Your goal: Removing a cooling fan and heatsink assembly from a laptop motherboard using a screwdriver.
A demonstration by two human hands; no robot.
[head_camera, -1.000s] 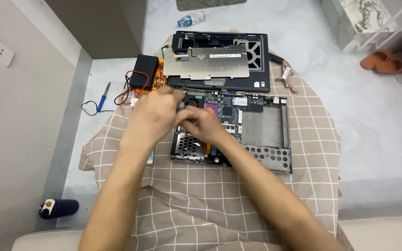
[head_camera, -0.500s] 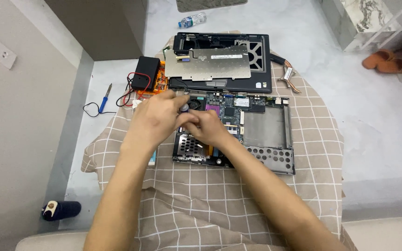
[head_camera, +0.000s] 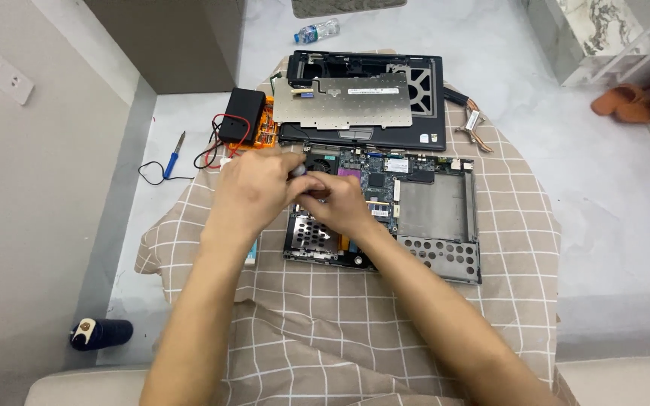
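An opened laptop base (head_camera: pixel 434 218) with its bare motherboard (head_camera: pixel 374 177) lies on a beige checked cloth (head_camera: pixel 325 323). Both my hands meet over the board's left part, near the fan. My left hand (head_camera: pixel 253 192) is curled around a small grey-handled screwdriver (head_camera: pixel 297 171) that points down at the board. My right hand (head_camera: pixel 340 209) rests on the chassis with its fingertips pinched together right by the tool's tip. What they pinch is hidden. The removed top cover with a metal keyboard plate (head_camera: pixel 347 98) lies behind the base.
A black box with red and black leads (head_camera: pixel 238 124) sits on an orange part at the cloth's back left. A copper heat pipe (head_camera: pixel 472 120) lies at the back right. On the floor are a blue-handled tool (head_camera: pixel 173 158), a water bottle (head_camera: pixel 316 31) and a dark bottle (head_camera: pixel 103 333).
Both hands stay on the same spot of the board, with only small finger movements. The view has shifted slightly.
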